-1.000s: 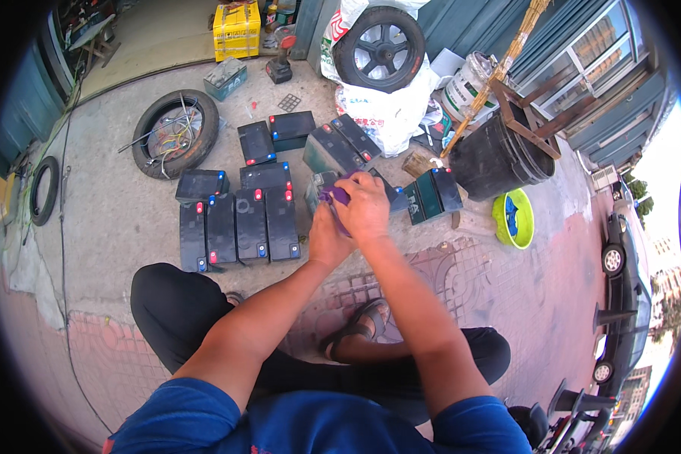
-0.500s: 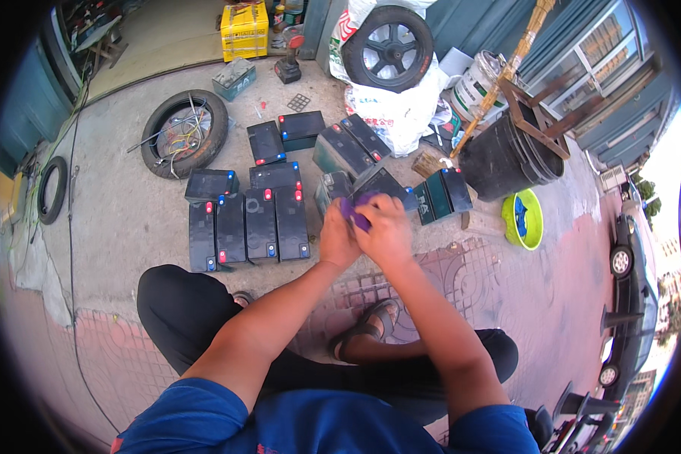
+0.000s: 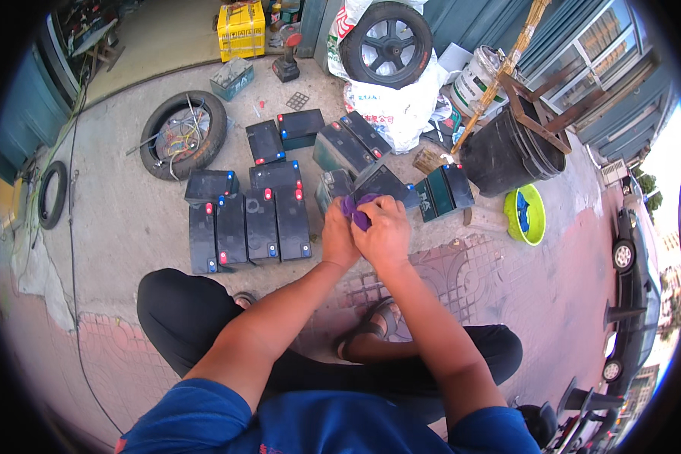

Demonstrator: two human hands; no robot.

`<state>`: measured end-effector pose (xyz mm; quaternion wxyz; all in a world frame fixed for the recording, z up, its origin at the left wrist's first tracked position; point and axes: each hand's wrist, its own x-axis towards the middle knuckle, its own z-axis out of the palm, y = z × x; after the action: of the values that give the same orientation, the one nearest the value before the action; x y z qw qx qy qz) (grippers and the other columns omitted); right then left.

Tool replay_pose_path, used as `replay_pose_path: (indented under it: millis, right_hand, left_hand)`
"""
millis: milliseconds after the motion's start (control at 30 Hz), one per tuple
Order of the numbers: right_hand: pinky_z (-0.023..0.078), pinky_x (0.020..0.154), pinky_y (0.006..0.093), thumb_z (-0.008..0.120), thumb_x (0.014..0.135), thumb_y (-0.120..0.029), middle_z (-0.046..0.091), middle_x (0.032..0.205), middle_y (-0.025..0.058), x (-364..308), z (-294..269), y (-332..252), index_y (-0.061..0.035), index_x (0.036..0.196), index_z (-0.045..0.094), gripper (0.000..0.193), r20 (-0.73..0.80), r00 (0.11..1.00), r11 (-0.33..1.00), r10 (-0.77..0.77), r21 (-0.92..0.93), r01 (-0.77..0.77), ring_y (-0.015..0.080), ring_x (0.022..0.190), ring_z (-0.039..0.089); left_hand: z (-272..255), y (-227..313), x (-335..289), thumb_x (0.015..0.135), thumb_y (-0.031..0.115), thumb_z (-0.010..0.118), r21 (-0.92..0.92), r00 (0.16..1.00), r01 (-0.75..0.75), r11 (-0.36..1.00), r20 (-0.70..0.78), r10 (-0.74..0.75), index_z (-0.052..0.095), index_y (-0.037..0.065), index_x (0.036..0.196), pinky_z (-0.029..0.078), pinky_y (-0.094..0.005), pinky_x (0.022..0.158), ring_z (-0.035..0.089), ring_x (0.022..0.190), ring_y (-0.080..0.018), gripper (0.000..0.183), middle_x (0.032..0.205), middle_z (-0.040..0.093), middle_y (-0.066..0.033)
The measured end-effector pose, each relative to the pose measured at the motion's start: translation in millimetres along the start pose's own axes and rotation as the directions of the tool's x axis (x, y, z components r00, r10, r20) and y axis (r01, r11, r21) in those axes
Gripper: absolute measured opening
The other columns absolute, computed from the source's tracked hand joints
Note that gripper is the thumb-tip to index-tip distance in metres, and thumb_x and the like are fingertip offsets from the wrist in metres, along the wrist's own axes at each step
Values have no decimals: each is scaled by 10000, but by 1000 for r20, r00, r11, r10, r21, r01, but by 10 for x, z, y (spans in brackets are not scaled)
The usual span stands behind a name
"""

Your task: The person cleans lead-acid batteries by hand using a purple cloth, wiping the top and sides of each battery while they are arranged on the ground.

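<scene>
A crumpled purple cloth (image 3: 361,220) is bunched between my two hands, out in front of my knees. My left hand (image 3: 340,237) closes on its left side, and my right hand (image 3: 384,231) pinches it from the right; the two hands touch. Just beyond them lies a dark battery (image 3: 384,184), partly covered by my fingers. To the left, several black batteries (image 3: 262,225) with red and blue terminals stand side by side. More batteries (image 3: 346,151) sit behind, and a green-sided pair (image 3: 444,192) is at the right.
A tyre with loose wires (image 3: 183,136) lies at the left, near a small tyre (image 3: 52,194). White sacks (image 3: 390,113) hold up a wheel (image 3: 387,45). A black bucket (image 3: 507,155) and a lime-green basin (image 3: 534,225) stand at the right. A cordless drill (image 3: 287,64) stands farther back.
My hands stay together on the purple cloth, which looks more bunched up now. My view has shifted slightly; the batteries have not moved.
</scene>
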<state>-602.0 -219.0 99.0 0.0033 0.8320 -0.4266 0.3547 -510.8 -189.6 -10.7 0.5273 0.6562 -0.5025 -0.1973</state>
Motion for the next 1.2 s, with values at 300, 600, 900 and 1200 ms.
replay_pose_path:
  millis: [300, 600, 900, 1200]
  right_hand:
    - [580, 829, 451, 861, 796, -202, 683, 1026, 81, 123, 130, 94, -123, 904, 813, 141, 44, 999, 999, 21, -43, -19, 344, 963, 667]
    - [584, 819, 454, 871, 744, -145, 685, 1071, 62, -120, -388, 301, -138, 962, 812, 226, 124, 981, 989, -151, 26, 149, 339, 983, 666]
    - [583, 838, 454, 868, 776, -143, 697, 1082, 68, -386, -544, 690, -143, 980, 813, 212, 212, 961, 984, -176, 35, 173, 338, 981, 676]
    - [570, 834, 445, 869, 746, -137, 668, 1108, 52, -337, -406, 291, -154, 1000, 806, 262, 47, 986, 987, -159, 38, 157, 322, 984, 650]
  left_hand:
    - [-70, 154, 47, 816, 331, 892, 2, 996, 74, 997, 47, -74, 417, -30, 1516, 493, -513, 1130, 566, 1372, -475, 920, 1438, 585, -290]
    - [61, 167, 17, 797, 237, 893, 43, 998, 14, 999, -63, -11, 427, -41, 1498, 505, -512, 1101, 596, 1305, -487, 887, 1378, 604, -288]
    - [-28, 240, 14, 675, 327, 992, 61, 999, 44, 997, -15, -44, 392, -70, 1506, 507, -490, 1118, 594, 1327, -465, 1099, 1401, 596, -273]
    - [27, 170, 4, 797, 230, 891, 22, 999, 19, 1000, -40, -19, 420, -33, 1493, 502, -508, 1102, 584, 1330, -480, 881, 1397, 591, -285]
